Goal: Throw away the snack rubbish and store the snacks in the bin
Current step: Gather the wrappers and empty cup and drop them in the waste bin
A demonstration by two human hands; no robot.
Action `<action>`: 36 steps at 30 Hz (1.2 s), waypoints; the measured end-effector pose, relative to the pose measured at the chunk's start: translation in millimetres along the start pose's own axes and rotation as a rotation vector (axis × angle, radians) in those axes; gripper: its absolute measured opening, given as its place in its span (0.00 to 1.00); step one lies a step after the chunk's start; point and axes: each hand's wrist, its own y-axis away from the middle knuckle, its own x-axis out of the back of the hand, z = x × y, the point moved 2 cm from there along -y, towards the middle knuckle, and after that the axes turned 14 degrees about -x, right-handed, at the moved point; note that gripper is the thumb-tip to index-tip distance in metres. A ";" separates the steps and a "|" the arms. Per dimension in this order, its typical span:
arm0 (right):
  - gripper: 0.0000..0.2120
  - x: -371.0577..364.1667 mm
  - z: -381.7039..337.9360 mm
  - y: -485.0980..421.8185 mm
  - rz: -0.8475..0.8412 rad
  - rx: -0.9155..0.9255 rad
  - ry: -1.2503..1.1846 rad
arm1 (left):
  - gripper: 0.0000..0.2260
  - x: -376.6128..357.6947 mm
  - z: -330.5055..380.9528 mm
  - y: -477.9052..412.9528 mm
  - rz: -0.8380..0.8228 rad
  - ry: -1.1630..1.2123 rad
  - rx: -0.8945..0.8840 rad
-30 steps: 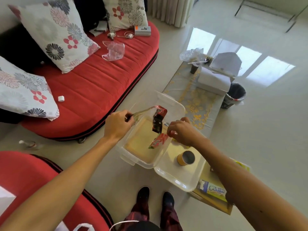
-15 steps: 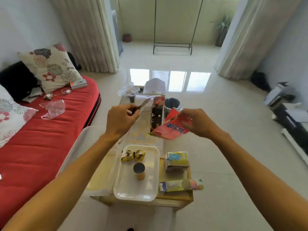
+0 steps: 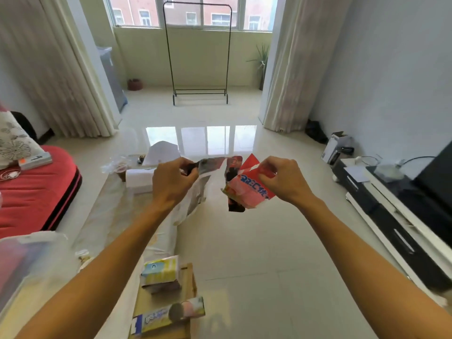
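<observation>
A person's left hand [image 3: 175, 184] pinches a torn silver-lined wrapper [image 3: 199, 189] while the right hand [image 3: 281, 181] pinches a crumpled red-and-pink snack packet [image 3: 247, 189], both held above the pale tiled floor [image 3: 256, 241]; loose scraps could slip and fall.

Single head-worn view, wide-angle. Faces forward across the floor [image 3: 244, 241] toward the window [image 3: 195, 11]. Raised forearms close, filling the foreground.

Daylight is pouring through the far window [image 3: 195, 13], glaring off the glossy floor [image 3: 200, 140]; edges are bending and blurring.
</observation>
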 end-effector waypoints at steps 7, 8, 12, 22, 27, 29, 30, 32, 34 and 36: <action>0.09 0.0 58.6 -100.0 0.005 -0.060 -0.021 | 0.11 -99.6 -10.5 -72.6 0.008 0.028 0.011; 0.10 -2.3 64.9 -118.3 0.000 -0.062 -0.019 | 0.11 -114.9 -16.6 -85.9 0.018 0.040 0.015; 0.10 -13.1 88.6 -202.8 -0.021 -0.094 -0.018 | 0.11 -173.3 -53.1 -141.1 0.041 0.065 0.074; 0.12 -60.2 118.2 -421.3 -0.135 -0.063 -0.027 | 0.09 -254.0 -151.4 -248.3 0.040 -0.042 0.246; 0.13 -117.5 128.9 -534.4 -0.223 -0.030 -0.056 | 0.09 -291.1 -207.9 -291.3 0.055 -0.148 0.349; 0.12 -143.7 132.3 -579.5 -0.260 -0.019 -0.065 | 0.09 -305.7 -231.1 -311.6 0.083 -0.182 0.421; 0.12 -157.1 133.7 -601.0 -0.281 -0.016 -0.067 | 0.08 -312.8 -243.0 -321.7 0.107 -0.197 0.461; 0.11 -183.7 135.9 -643.6 -0.333 -0.018 -0.072 | 0.06 -327.0 -266.8 -343.5 0.157 -0.238 0.530; 0.11 -211.6 137.7 -682.5 -0.389 -0.021 -0.071 | 0.05 -344.2 -291.8 -363.9 0.182 -0.267 0.572; 0.12 -242.4 137.6 -718.0 -0.442 -0.019 -0.058 | 0.05 -363.9 -319.1 -382.0 0.214 -0.270 0.626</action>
